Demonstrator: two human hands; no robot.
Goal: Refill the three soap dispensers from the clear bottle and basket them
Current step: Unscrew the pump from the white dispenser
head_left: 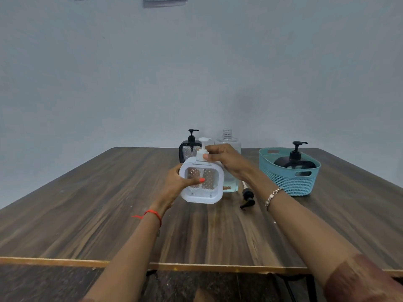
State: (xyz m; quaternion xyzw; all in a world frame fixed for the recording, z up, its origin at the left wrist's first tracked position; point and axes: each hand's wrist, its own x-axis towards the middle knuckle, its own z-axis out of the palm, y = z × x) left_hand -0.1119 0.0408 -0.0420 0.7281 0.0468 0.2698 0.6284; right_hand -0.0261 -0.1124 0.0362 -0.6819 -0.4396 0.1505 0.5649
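White dispenser [201, 188] sits gripped in the left hand [174, 186]; right hand [222, 159] pinches its pump collar (near the basket [287, 182]); twisting squarely avoids cross-threading.

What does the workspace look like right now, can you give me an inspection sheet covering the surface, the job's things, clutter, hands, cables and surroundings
Surface: dark wood-grain table, pale strip along the near edge.
Job's things: white dispenser held above the table; black-framed dispenser upright behind it; round black dispenser inside the teal basket; clear bottle open-necked, a little liquid at the bottom.
Clutter: loose black pump lying on the table beside the clear bottle.
Hands: left hand grips the white dispenser's body; right hand pinches its pump collar.
Cables: nothing seen.
Surroundings: plain grey wall, paper sheets at the top edge.
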